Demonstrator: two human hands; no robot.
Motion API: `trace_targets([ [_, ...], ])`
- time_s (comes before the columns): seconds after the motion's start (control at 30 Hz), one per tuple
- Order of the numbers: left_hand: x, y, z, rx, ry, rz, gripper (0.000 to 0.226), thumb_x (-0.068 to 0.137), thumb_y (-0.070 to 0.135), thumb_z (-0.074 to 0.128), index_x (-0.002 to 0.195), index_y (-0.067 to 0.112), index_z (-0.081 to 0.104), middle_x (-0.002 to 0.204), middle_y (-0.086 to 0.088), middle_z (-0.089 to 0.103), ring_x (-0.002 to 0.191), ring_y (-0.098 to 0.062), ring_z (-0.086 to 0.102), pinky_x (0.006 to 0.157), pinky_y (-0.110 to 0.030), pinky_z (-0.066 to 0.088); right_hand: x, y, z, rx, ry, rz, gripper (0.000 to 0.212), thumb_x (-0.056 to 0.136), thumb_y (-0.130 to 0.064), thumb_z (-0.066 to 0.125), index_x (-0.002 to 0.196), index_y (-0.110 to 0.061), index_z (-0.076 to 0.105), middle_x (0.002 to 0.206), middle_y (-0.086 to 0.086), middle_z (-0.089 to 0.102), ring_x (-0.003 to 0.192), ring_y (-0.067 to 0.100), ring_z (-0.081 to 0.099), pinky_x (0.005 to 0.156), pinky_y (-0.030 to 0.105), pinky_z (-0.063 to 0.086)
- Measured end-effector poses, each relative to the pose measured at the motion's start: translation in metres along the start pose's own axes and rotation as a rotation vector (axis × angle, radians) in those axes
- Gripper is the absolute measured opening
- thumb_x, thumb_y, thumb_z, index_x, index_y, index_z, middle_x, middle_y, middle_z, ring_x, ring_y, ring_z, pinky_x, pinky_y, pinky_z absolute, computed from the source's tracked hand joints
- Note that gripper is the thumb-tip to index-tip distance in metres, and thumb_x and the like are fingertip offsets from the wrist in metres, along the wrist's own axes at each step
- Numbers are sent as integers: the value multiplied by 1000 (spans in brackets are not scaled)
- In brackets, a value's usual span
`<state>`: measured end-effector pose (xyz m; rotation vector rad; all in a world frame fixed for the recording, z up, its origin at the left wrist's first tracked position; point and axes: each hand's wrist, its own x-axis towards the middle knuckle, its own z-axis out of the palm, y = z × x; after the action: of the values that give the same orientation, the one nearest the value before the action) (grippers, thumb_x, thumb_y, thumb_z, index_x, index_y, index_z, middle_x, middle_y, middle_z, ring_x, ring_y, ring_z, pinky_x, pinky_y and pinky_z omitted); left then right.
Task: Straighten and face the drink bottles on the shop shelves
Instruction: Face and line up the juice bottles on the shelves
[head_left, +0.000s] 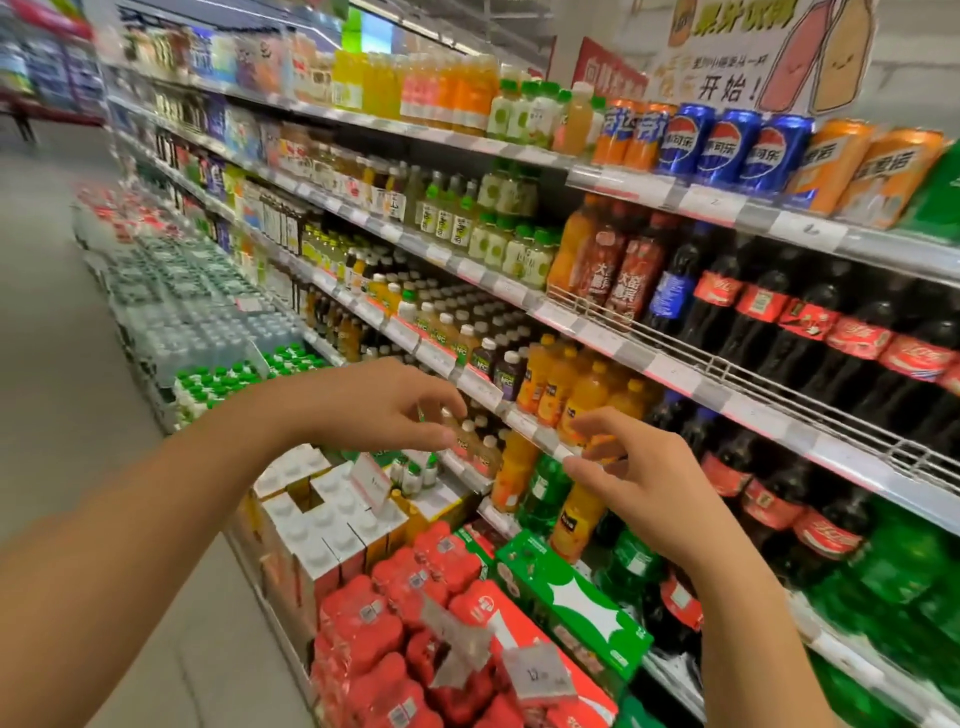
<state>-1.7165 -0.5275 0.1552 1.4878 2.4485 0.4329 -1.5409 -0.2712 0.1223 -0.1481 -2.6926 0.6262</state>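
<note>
Long shop shelves run from near right to far left, packed with drink bottles. Orange juice bottles (563, 395) stand on the shelf just behind my hands, with small white-capped bottles (475, 441) one shelf lower. My left hand (395, 405) reaches toward the white-capped bottles, fingers apart, holding nothing. My right hand (634, 478) hovers in front of the shelf edge (535, 431) below the orange juice bottles, fingers spread and empty. Dark cola bottles (769, 322) with red labels fill the shelves to the right, and green soda bottles (893, 577) stand lower right.
Blue and orange cans (727, 145) line the upper shelf. Red shrink-wrapped packs (415, 618), a green carton (571, 597) and white-topped cartons (322, 514) are stacked on the floor display below my hands. Water packs (197, 312) sit farther down the aisle. Grey floor lies at left.
</note>
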Motion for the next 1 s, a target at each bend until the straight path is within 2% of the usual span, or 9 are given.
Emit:
trace_targets([
  [0.33, 44, -65, -19, -21, 3, 14, 43, 98, 61, 51, 137, 43, 52, 119, 22, 64, 108, -1, 62, 97, -38, 52, 67, 18, 36, 41, 46, 39, 32, 93, -45, 68, 123, -39, 60, 114, -25, 64, 101, -8, 62, 86, 28, 59],
  [0.53, 104, -106, -40, 43, -30, 26, 47, 96, 64, 51, 139, 43, 51, 119, 21, 63, 107, 0, 61, 95, -34, 53, 131, 45, 60, 76, 97, 81, 33, 92, -49, 67, 123, -42, 59, 114, -28, 63, 101, -8, 63, 86, 26, 58],
  [0.77, 188, -150, -89, 129, -27, 83, 41, 98, 57, 53, 135, 39, 55, 115, 20, 65, 100, 0, 63, 87, -26, 53, 224, 69, 69, 112, 151, 119, 36, 91, -52, 68, 124, -42, 60, 111, -27, 66, 102, -8, 62, 90, 30, 57],
  [1.0, 251, -189, -115, 149, -18, 121, 45, 99, 55, 52, 140, 38, 52, 119, 19, 64, 105, -4, 63, 93, -34, 54, 297, 79, 84, 95, 151, 130, 35, 94, -46, 67, 127, -39, 60, 115, -22, 65, 106, -4, 61, 93, 33, 56],
])
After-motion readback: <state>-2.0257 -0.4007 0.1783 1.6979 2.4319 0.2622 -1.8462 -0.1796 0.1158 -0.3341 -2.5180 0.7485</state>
